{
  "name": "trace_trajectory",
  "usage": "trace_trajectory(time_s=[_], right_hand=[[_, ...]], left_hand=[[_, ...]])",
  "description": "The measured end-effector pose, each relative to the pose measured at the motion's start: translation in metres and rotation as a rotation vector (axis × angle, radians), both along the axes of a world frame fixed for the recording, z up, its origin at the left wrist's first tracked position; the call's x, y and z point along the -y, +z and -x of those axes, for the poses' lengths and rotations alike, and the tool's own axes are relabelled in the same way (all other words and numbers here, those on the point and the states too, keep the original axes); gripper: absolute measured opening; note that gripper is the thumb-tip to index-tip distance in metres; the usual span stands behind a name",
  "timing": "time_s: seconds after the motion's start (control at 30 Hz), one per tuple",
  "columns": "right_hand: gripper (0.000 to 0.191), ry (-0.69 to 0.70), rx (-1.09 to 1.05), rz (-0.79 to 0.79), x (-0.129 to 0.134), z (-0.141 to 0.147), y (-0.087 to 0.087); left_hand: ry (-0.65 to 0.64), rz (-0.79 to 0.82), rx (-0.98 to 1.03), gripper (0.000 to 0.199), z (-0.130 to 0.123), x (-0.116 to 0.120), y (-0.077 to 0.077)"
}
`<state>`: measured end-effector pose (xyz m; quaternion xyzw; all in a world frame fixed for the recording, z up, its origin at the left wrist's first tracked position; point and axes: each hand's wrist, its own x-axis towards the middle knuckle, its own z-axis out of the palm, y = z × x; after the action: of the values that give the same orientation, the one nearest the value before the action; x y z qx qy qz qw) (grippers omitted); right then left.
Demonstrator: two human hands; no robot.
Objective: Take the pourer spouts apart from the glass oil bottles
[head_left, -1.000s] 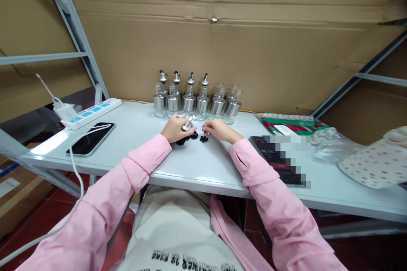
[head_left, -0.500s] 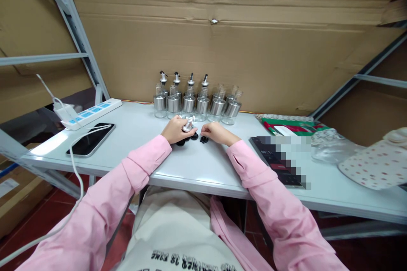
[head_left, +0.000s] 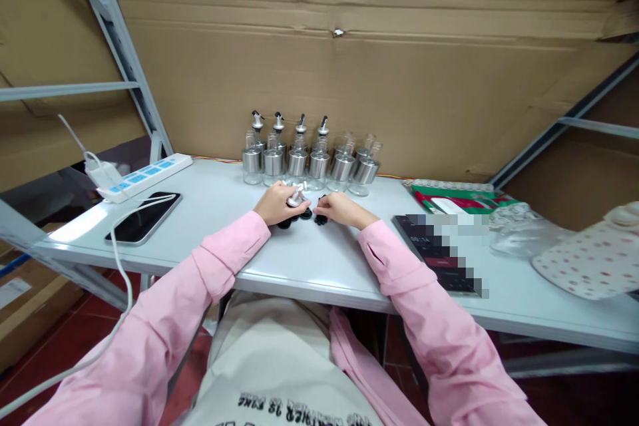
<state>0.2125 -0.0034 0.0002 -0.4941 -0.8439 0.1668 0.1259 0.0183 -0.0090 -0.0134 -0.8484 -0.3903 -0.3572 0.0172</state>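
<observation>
My left hand is closed on a silver pourer top over the middle of the table. Black round parts lie under and beside its fingers. Just to the right, the fingers of my right hand are pinched together at a small pile of little black pieces; what they grip is too small to make out. Behind both hands stand several glass bottles with steel sleeves. Some back-row bottles carry silver pourers with black tips.
A white power strip and a phone with a white cable lie at left. At right are a dark timer screen, a green and red package and a dotted white item. Cardboard rises behind.
My right hand's fingers have shifted slightly at the pile of black pieces. My left hand keeps its hold on the silver pourer top. The view has moved very slightly.
</observation>
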Motion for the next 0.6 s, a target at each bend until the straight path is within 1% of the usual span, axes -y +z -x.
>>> trace_trajectory(time_s=[0.33, 0.4, 0.53, 0.6], right_hand=[[0.015, 0.013, 0.001, 0.065, 0.0019, -0.0011, 0.0056], [0.017, 0.025, 0.009, 0.067, 0.0011, -0.0021, 0.0055], [0.028, 0.076, 0.004, 0.012, 0.0009, -0.0013, 0.0031], [0.027, 0.091, -0.008, 0.013, 0.0008, -0.0001, 0.0012]], left_hand=[[-0.005, -0.015, -0.006, 0.029, 0.0002, -0.0017, -0.0018], [-0.005, -0.014, -0.006, 0.028, 0.0002, -0.0021, -0.0024], [-0.002, 0.003, -0.011, 0.027, 0.0, -0.0014, -0.0017], [-0.005, 0.009, -0.014, 0.026, -0.0002, -0.0008, -0.0008]])
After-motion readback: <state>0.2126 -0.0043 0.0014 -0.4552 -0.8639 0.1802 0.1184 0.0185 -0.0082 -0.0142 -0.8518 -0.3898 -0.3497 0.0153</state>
